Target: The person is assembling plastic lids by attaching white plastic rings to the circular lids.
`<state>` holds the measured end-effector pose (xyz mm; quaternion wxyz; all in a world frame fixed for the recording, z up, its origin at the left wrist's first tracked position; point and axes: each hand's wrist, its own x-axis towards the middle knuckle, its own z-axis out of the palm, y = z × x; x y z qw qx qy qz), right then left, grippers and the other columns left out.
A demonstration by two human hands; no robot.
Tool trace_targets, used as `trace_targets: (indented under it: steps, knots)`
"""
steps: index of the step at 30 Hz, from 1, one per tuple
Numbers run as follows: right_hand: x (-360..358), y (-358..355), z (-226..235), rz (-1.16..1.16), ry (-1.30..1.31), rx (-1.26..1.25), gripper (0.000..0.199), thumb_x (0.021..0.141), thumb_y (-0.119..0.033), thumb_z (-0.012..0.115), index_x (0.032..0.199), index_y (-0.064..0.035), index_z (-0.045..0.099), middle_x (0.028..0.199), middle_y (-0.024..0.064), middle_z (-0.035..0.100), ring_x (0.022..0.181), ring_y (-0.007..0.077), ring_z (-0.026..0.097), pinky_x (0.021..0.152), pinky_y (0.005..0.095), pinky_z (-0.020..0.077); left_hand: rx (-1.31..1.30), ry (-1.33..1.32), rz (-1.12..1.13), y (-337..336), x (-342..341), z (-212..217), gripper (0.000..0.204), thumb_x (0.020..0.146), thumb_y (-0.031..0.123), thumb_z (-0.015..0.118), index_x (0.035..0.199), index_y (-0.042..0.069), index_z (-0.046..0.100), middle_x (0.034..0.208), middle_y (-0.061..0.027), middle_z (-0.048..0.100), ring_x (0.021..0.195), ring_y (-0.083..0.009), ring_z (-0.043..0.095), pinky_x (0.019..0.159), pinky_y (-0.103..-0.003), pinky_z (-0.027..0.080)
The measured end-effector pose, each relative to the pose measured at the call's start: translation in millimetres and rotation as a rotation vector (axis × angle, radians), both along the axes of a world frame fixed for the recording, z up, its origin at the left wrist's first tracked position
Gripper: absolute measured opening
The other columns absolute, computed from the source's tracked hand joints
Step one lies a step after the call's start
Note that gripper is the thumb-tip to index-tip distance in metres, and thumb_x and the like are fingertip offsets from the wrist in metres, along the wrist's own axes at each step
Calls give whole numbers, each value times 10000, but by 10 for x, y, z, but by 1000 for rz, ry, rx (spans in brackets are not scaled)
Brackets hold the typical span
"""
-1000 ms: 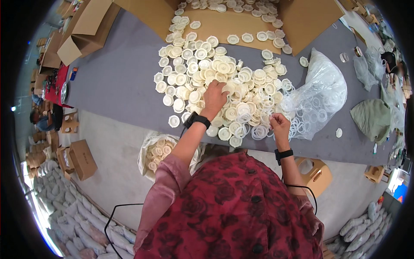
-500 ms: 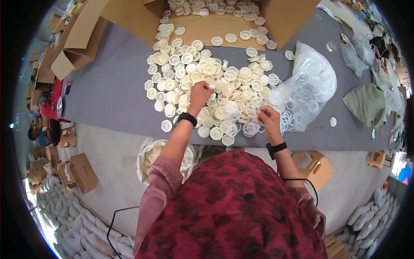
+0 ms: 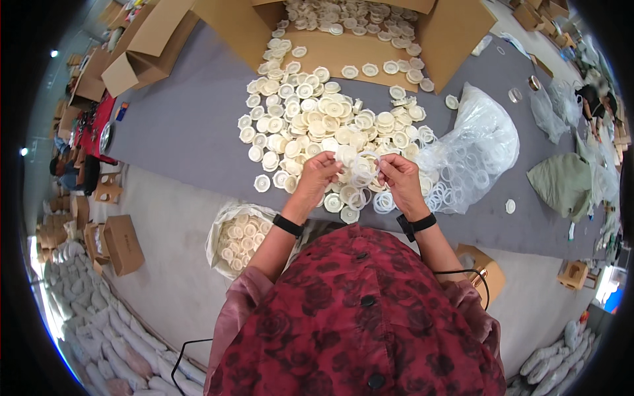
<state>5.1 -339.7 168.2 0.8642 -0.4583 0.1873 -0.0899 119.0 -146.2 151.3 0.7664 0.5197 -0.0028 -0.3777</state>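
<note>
1. Nearest to me, I see the left hand [image 3: 318,175] and right hand [image 3: 399,177] raised together just above the near edge of the grey table [image 3: 191,125], each with a black wristband.
2. My left hand is curled narrow, its fingertips pinching a cream round cap [image 3: 346,156]; the right hand's fingers are closed on a clear ring [image 3: 364,170] that touches the cap between the two hands.
3. The ring faces roughly up toward me; being round, it shows no long axis, and its exact tilt I cannot tell.
4. Just beneath the hands lie loose clear rings and caps at the near edge of a wide pile of caps [image 3: 317,119] spread over the table.
5. To the right, a clear plastic bag [image 3: 479,148] holds more rings.
6. Below the table on my left, a white bag of caps [image 3: 234,234] sits on the floor.
7. Farthest off, an open cardboard box [image 3: 356,36] spills caps onto the table.
</note>
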Motion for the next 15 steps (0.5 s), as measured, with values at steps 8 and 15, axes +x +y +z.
trace_targets:
  steps: [8, 15]
  knots:
    - [83, 199, 214, 70, -40, -303, 85, 910, -62, 656, 950, 7, 685, 771, 3, 636, 645, 42, 543, 578, 202, 457, -240, 111, -28, 9, -304, 131, 202, 924, 128, 635, 1096, 34, 589, 924, -13, 652, 767, -76, 589, 641, -202, 453]
    - [59, 276, 148, -62, -51, -638, 61, 872, -42, 664, 894, 15, 665, 777, -5, 620, 659, 35, 541, 591, 200, 441, -325, 124, -38, 60, -418, 130, 198, 966, 179, 584, 1116, 52, 563, 961, -23, 632, 814, -102, 584, 688, -236, 459]
